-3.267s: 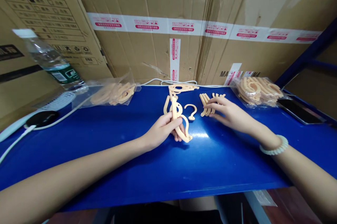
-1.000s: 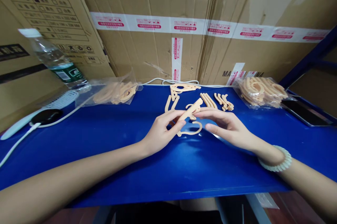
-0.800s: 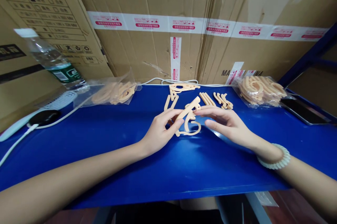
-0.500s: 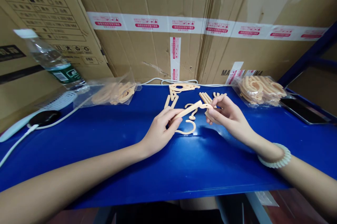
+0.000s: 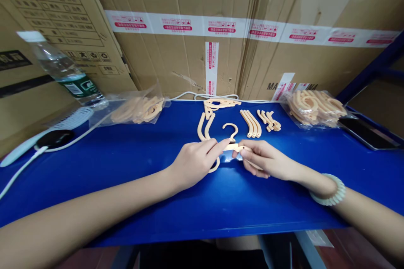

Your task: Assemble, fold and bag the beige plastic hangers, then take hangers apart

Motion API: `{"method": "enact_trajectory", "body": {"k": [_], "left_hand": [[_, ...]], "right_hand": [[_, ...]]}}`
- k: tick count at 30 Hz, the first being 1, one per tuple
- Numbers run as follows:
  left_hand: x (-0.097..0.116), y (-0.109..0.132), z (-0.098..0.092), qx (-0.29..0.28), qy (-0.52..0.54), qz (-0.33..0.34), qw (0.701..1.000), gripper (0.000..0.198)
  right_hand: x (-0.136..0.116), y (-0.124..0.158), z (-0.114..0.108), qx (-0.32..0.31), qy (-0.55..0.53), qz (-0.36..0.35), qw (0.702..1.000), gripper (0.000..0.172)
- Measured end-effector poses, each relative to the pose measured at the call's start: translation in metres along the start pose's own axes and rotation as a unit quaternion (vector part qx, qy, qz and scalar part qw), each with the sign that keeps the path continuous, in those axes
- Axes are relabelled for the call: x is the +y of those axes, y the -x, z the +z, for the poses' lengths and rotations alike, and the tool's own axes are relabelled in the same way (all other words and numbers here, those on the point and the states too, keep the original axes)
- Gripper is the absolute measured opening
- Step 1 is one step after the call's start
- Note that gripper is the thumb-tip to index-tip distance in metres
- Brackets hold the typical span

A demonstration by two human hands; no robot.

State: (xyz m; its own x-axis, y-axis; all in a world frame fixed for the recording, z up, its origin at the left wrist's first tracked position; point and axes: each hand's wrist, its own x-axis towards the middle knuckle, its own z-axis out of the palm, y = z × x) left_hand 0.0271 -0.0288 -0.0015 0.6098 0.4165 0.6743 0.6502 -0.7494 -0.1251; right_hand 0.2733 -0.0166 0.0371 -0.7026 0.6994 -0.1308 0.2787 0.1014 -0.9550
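My left hand (image 5: 194, 163) and my right hand (image 5: 265, 158) are close together over the middle of the blue table. Between them is a beige hanger arm piece (image 5: 231, 147); the left fingers press on its left part and cover it. My right fingers and thumb pinch a second beige hanger piece (image 5: 244, 148) that meets its right end, mostly hidden by the hand. Just behind the hands lies a beige hanger hook (image 5: 232, 127). Another curved beige piece (image 5: 216, 167) shows partly under my left hand. Two curved hanger arms (image 5: 206, 126) lie beyond it.
Several hanger arms (image 5: 251, 123) and small curved pieces (image 5: 269, 121) lie behind my right hand. More beige parts (image 5: 221, 104) sit at the back. Bags of parts (image 5: 139, 109) (image 5: 315, 107), a bottle (image 5: 74, 77), a brush (image 5: 47, 132), a black puck (image 5: 58, 139) and a phone (image 5: 368, 133) surround them.
Both hands have moved down toward the table with the hanger pieces. The held arm piece now lies nearly level, and the left fingers have shifted to lie over it.
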Motion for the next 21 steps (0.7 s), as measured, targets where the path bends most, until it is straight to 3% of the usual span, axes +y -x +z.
{"method": "enact_trajectory", "body": {"k": [4,6,10,12,15,19,21], "left_hand": [[0.003,-0.006,-0.006,-0.020,-0.063,0.033,0.997,0.021],[0.005,-0.009,-0.009,-0.025,-0.082,0.045,0.995,0.024],[0.005,-0.012,-0.013,-0.007,-0.114,0.067,0.991,0.033],[0.006,-0.012,-0.014,-0.003,-0.107,0.064,0.992,0.035],[0.009,-0.012,-0.014,-0.006,-0.056,0.037,0.998,0.037],[0.013,-0.010,-0.012,-0.050,0.075,-0.061,0.994,0.041],[0.014,-0.010,-0.013,-0.074,0.156,-0.122,0.977,0.041]], "right_hand": [[-0.001,-0.001,0.006,-0.014,-0.035,0.037,0.999,0.039],[-0.003,-0.001,0.010,-0.008,-0.027,0.037,0.999,0.039],[-0.009,0.001,0.017,0.027,0.037,0.018,0.999,0.038],[-0.012,0.003,0.020,0.062,0.110,-0.024,0.992,0.037],[-0.010,0.007,0.023,0.136,0.264,-0.138,0.945,0.037],[-0.004,0.010,0.026,0.161,0.451,-0.279,0.832,0.026],[-0.004,0.009,0.025,0.169,0.462,-0.297,0.818,0.022]]}}
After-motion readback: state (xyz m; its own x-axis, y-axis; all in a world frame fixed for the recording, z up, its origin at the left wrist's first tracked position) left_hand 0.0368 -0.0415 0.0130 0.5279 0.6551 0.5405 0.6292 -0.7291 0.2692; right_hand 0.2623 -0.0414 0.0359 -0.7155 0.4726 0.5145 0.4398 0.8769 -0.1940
